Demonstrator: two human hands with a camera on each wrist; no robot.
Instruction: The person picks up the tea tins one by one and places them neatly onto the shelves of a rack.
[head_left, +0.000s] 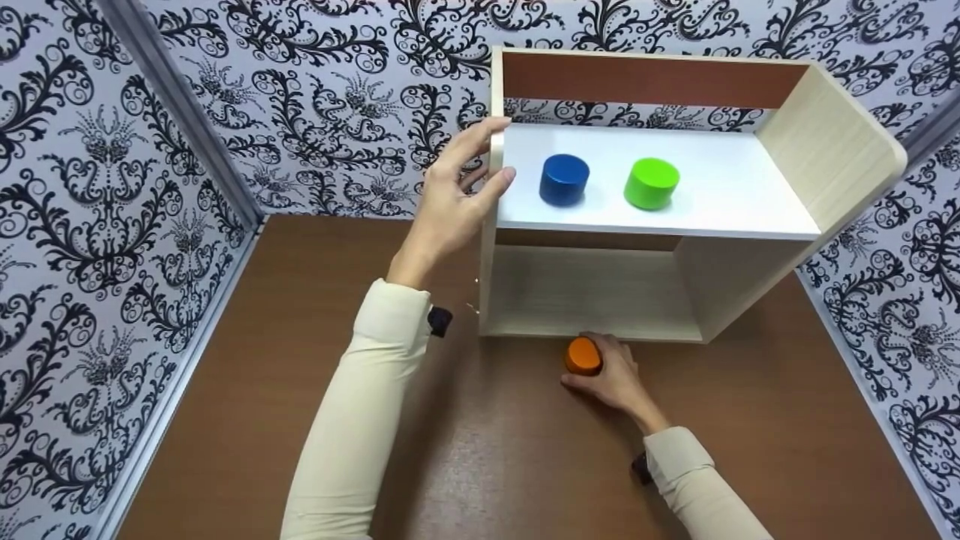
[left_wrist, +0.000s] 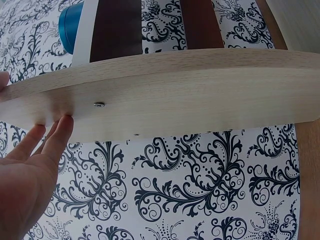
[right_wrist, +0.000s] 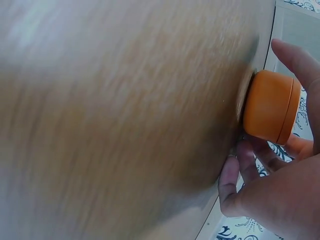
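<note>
My left hand [head_left: 454,202] grips the left side panel of a light wooden shelf unit [head_left: 832,142]. In the left wrist view, fingertips [left_wrist: 64,122] press on the panel's outer face, and another digit shows at its far edge. On the brown table, my right hand [head_left: 619,375] curls round a small orange cylindrical container [head_left: 583,355], just before the unit's lower front edge. The right wrist view shows the orange container [right_wrist: 270,106] upright, a seam near its top, with digits on both sides. A blue container [head_left: 564,180] and a green one [head_left: 652,184] stand on the white upper shelf.
The unit's lower compartment [head_left: 592,289] opens toward me, above the brown tabletop [head_left: 480,465]. Patterned black-and-white panels [head_left: 322,105] enclose the table at the back and both sides. A reddish-brown board [head_left: 652,79] spans the unit's upper back.
</note>
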